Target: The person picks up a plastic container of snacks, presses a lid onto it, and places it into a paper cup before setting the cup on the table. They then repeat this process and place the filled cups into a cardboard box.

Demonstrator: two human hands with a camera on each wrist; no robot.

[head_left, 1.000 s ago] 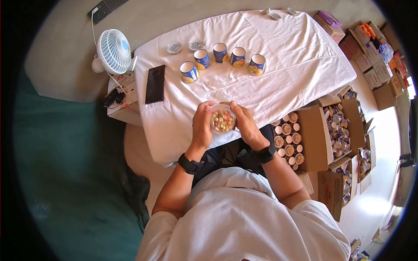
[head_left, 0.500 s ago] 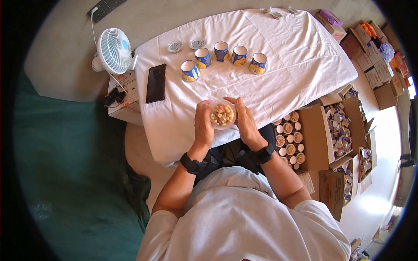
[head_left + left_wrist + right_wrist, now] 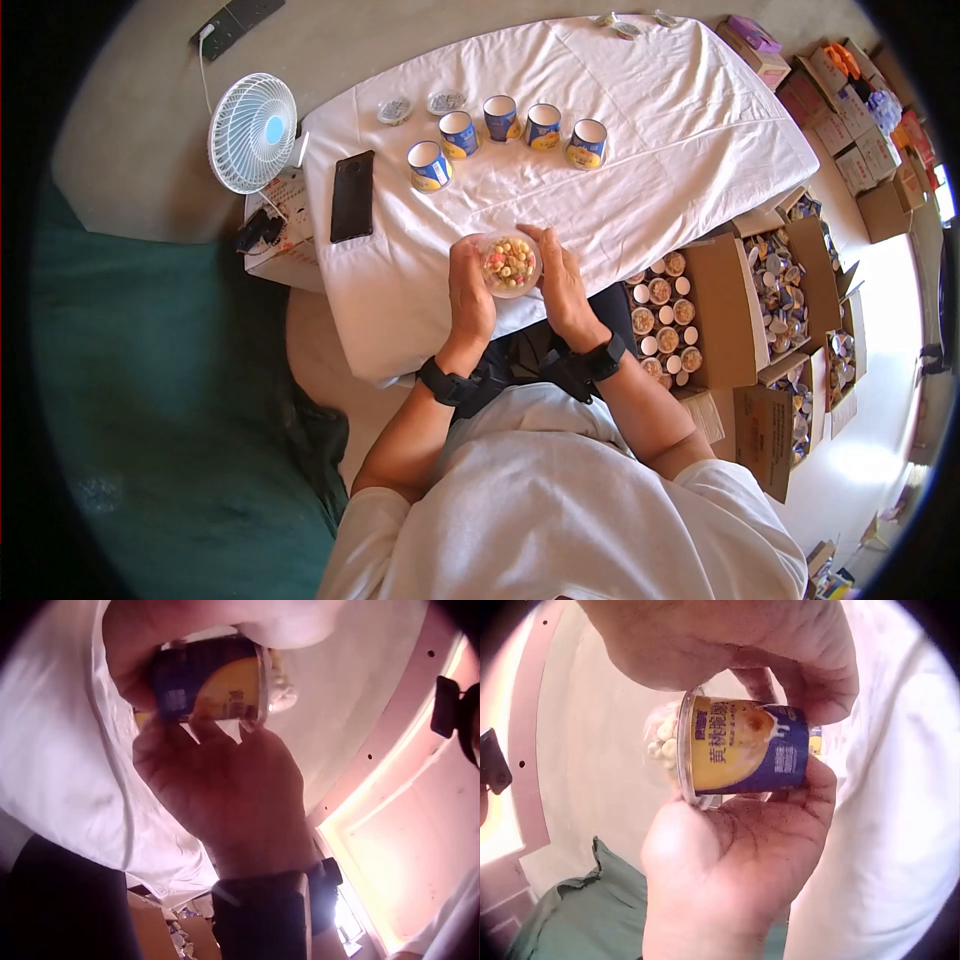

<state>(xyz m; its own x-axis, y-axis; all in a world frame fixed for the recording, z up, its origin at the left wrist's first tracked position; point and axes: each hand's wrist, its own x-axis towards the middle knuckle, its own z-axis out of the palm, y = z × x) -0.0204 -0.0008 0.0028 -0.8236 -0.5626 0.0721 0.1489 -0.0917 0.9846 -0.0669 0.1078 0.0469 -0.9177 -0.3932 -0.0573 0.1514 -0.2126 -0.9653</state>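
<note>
Both hands hold one paper cup [image 3: 510, 264] in front of the body, over the table's near edge. Blue and yellow print wraps the cup [image 3: 744, 746], and bulging from its rim is a clear domed lid [image 3: 664, 746] with small pale and pink cereal-like pieces under it. My left hand [image 3: 470, 292] cups the left side, fingers curled along the wall in the right wrist view. My right hand [image 3: 568, 288] grips the opposite side, its fingertips at the wall in the left wrist view. Beyond them stand several similar cups [image 3: 430, 168] without lids.
A black phone [image 3: 352, 197] lies left on the white tablecloth [image 3: 660, 130], with two clear packets [image 3: 394, 110] behind. A fan [image 3: 253, 133] stands past the left edge. Open cartons [image 3: 725, 310] packed with cups and lids fill the floor at right.
The cup has tilted and turned between the hands, and the pieces under the lid have shifted. Both hands keep their hold. The fan's head has swung round, and the head view has shifted slightly.
</note>
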